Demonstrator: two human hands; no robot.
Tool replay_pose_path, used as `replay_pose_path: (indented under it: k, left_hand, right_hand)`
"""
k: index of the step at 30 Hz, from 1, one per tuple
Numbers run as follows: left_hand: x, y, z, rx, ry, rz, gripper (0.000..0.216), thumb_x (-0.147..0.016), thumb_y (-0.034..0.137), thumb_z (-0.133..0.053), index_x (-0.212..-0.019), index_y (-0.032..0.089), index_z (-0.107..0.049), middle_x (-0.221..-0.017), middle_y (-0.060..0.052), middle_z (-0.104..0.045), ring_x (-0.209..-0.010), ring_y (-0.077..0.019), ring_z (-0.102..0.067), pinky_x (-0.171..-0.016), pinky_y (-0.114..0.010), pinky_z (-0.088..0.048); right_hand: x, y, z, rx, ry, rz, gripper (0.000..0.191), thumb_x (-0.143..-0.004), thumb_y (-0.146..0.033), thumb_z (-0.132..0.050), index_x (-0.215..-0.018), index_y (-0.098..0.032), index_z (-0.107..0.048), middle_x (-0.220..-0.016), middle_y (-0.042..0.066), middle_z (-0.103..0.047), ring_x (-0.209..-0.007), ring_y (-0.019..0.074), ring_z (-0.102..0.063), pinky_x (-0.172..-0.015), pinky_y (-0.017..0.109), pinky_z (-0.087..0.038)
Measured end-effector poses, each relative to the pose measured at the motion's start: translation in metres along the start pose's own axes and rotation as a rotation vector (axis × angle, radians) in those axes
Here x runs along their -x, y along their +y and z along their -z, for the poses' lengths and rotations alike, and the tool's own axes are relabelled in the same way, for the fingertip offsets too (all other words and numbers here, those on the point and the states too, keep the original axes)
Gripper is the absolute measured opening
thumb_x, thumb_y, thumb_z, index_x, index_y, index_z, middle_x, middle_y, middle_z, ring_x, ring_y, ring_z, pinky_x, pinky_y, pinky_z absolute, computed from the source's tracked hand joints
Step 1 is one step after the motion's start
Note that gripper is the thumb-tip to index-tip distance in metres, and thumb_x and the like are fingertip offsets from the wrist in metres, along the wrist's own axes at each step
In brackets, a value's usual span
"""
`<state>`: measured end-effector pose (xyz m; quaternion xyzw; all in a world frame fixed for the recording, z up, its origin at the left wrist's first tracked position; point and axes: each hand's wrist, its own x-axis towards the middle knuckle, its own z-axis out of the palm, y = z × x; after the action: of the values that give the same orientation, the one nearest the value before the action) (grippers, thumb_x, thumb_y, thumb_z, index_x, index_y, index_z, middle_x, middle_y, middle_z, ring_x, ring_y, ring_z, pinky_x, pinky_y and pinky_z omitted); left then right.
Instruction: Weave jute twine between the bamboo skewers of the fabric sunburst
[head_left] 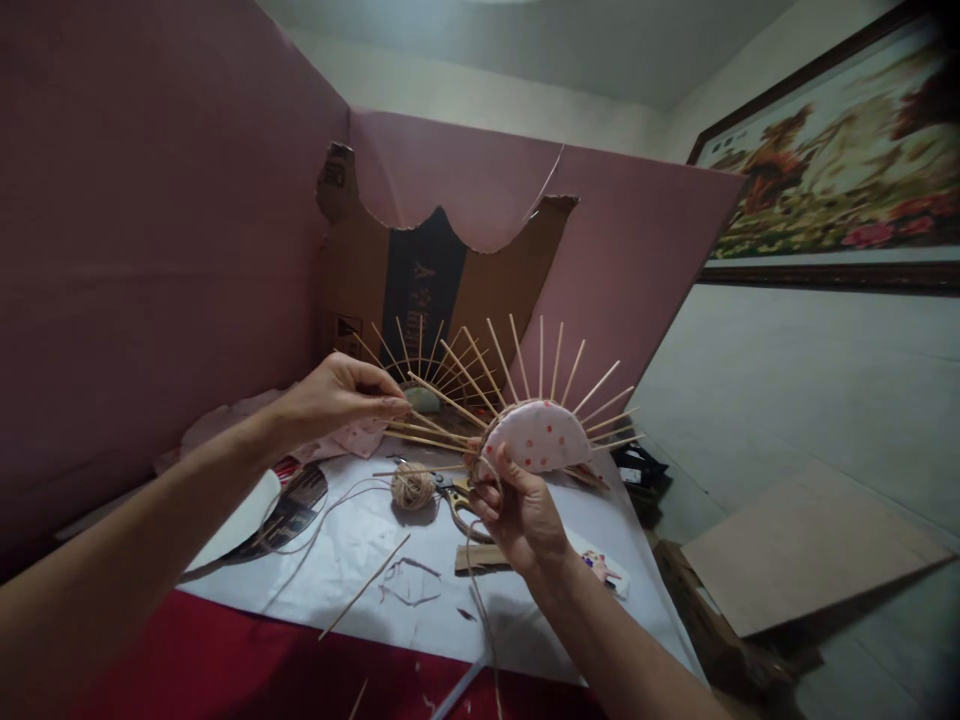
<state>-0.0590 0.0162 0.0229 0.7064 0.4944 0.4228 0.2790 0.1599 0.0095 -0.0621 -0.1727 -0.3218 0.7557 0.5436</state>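
Note:
In my right hand (517,510) I hold a half-round piece (551,437) covered in white cloth with red dots, my thumb pressed on its face. Thin wooden sticks fan out from its curved edge. My left hand (349,393) is closed in a pinch at the outer end of a wooden stick (439,428) on the fan's left side. Twine (480,590) hangs below my right hand, which partly hides the lower left corner of the piece. Behind the hands stands a second fan of sticks (421,350) with a pale green base.
A twine ball (412,486) and scissors (459,508) lie on the white table cover (300,580). Near the front are a loose stick (365,587) and a cardboard strip (480,560). Cut cardboard (495,290) leans against the pink panel (622,260) behind.

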Motion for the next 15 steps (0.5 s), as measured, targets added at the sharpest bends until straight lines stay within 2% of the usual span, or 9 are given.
replay_pose_path:
  k: [3, 6, 11, 15]
  left_hand:
    - [0.001, -0.006, 0.002, 0.184, -0.093, 0.146, 0.017, -0.065, 0.033, -0.072, -0.066, 0.016, -0.071, -0.045, 0.001, -0.053, -0.038, -0.0069, -0.038, -0.038, -0.021, -0.028]
    - [0.005, -0.016, -0.002, 0.338, -0.101, 0.159, 0.016, -0.067, 0.032, -0.071, -0.067, 0.016, -0.07, -0.05, -0.002, -0.056, -0.037, -0.0056, -0.036, -0.037, -0.02, -0.026]
    - [0.014, -0.016, -0.004, 0.294, -0.163, 0.142, 0.018, -0.069, 0.034, -0.069, -0.068, 0.015, -0.07, -0.046, 0.001, -0.05, -0.036, -0.003, -0.027, -0.035, -0.019, -0.012]
    - [0.018, -0.012, -0.001, 0.269, -0.115, 0.128, 0.019, -0.069, 0.033, -0.07, -0.073, 0.014, -0.071, -0.047, 0.002, -0.05, -0.038, -0.003, -0.028, -0.037, -0.018, -0.013]
  right_hand:
    - [0.001, 0.0, -0.001, 0.014, -0.048, -0.002, 0.032, -0.068, -0.034, -0.078, -0.087, -0.01, -0.069, -0.067, 0.0, -0.061, -0.042, 0.0009, -0.032, -0.037, 0.012, -0.029]
    - [0.001, 0.0, -0.001, 0.018, -0.044, 0.006, 0.033, -0.068, -0.035, -0.078, -0.088, -0.01, -0.07, -0.072, 0.003, -0.064, -0.042, 0.0007, -0.032, -0.038, 0.012, -0.03]
    - [0.0, -0.002, 0.0, 0.005, 0.015, 0.038, 0.027, -0.064, -0.032, -0.081, -0.08, -0.013, -0.07, -0.066, 0.0, -0.061, -0.043, 0.0016, -0.031, -0.038, 0.012, -0.029]
    - [-0.001, -0.001, 0.001, 0.01, 0.049, 0.037, 0.027, -0.062, -0.031, -0.082, -0.078, -0.013, -0.07, -0.062, -0.001, -0.059, -0.042, 0.0018, -0.031, -0.037, 0.012, -0.028]
